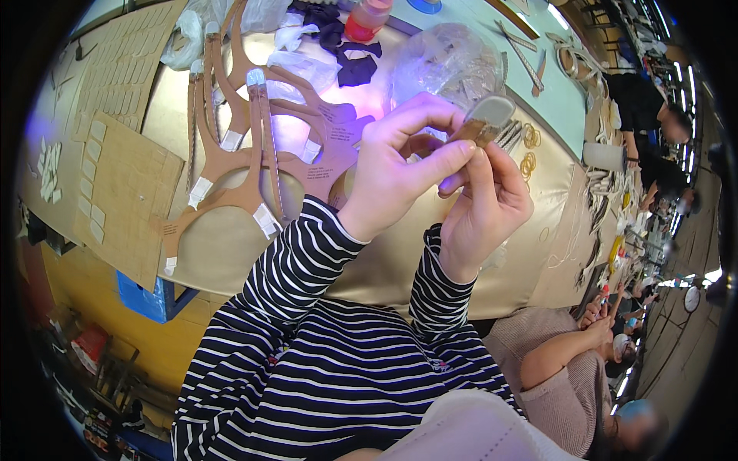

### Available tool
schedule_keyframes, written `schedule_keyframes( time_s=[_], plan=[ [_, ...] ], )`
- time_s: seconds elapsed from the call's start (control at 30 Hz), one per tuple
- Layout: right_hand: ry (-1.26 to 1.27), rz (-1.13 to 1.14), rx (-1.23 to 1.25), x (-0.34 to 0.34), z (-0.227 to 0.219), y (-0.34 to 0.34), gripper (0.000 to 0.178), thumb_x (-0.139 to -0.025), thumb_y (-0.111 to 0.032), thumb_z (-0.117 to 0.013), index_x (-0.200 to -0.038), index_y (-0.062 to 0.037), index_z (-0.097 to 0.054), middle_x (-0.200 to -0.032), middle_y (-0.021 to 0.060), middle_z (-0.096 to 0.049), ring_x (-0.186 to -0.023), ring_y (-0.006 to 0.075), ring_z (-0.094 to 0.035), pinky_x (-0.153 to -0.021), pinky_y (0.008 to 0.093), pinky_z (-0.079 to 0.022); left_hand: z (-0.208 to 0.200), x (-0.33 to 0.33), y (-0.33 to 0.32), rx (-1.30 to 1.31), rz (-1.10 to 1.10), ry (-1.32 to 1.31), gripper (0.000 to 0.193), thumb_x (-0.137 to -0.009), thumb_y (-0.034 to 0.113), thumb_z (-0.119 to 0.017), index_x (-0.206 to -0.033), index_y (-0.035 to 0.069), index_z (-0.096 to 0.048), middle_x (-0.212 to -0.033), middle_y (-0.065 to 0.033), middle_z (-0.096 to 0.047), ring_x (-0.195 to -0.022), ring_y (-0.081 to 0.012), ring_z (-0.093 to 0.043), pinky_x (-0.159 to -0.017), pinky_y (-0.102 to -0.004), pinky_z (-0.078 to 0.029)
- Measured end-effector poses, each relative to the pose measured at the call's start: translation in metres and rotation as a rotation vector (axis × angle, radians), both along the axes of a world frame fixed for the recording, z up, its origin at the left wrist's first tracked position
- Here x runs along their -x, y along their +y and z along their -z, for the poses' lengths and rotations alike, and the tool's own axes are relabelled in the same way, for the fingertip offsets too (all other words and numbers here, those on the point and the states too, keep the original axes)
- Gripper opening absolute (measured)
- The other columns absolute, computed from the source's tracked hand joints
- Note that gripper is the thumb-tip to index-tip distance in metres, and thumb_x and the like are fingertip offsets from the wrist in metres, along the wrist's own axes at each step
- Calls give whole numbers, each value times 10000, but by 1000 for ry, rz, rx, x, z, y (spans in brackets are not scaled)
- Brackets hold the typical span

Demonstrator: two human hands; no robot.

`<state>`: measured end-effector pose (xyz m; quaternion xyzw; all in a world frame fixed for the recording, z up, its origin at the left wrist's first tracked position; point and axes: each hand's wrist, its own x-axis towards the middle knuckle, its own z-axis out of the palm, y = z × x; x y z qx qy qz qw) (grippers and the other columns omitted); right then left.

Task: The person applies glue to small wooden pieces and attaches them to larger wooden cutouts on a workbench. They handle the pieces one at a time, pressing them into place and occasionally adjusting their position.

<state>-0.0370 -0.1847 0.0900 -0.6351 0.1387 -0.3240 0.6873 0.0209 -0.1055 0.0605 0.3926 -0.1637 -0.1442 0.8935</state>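
Both my hands meet above the table, raised in front of me. Between the thumb and fingers of my left hand (403, 165) is a small brown leather strap end with a pale grey rounded tab (494, 111). My right hand (488, 203) pinches the lower edge of the same piece, its fingertips against my left thumb. Fingers partly hide the strap end. Left of my hands lie several brown leather panels (254, 165) with curved cut-outs, narrow straps and white tape at their ends.
A clear plastic bag (446, 65) sits beyond my hands, near a red jar (367, 21) and black cloth scraps (358, 69). Yellow rubber bands (528, 164) lie to the right. Cardboard (150, 184) with pale rounded pieces covers the left side. A co-worker in a beige sweater (557, 399) sits at my right.
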Motion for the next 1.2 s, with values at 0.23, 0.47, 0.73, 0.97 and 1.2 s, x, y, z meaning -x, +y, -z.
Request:
schedule_keyframes(
  time_s=[0.23,0.47,0.73,0.97,1.2],
  plan=[
    [53,17,-74,3,-5,7,182,-871,-8,-623,-1022,92,-627,-758,128,-652,-515,131,-563,-453,219,-434,-7,3,10,-48,47,54,187,-866,27,-644,-1038,-39,-613,-951,-29,-595,-784,-73,-582,-652,-202,-488],
    [59,-6,-158,4,0,5,177,-856,-14,-656,-978,114,-634,-722,134,-655,-502,140,-588,-459,222,-443,-3,6,10,-83,56,137,207,-862,47,-654,-1049,-33,-618,-934,-18,-607,-797,-70,-586,-679,-202,-494],
    [100,22,-143,3,3,9,170,-859,-10,-652,-985,103,-638,-731,132,-660,-509,133,-593,-472,218,-452,3,4,10,-73,66,154,188,-862,61,-657,-1031,-18,-628,-908,-10,-613,-771,-59,-580,-648,-193,-484],
    [154,3,-21,7,9,10,177,-874,-11,-632,-1015,97,-629,-757,136,-667,-539,125,-606,-504,212,-476,8,5,14,-102,123,217,166,-865,65,-654,-1014,-3,-632,-901,-2,-608,-755,-50,-569,-637,-182,-471],
    [118,-61,-23,19,8,-41,292,-951,-149,-543,-1147,61,-590,-1031,173,-649,-656,114,-616,-570,207,-482,20,12,26,-224,-45,-370,107,-768,23,-656,-869,21,-621,-898,-34,-610,-819,-135,-600,-732,-269,-477]
  ],
)
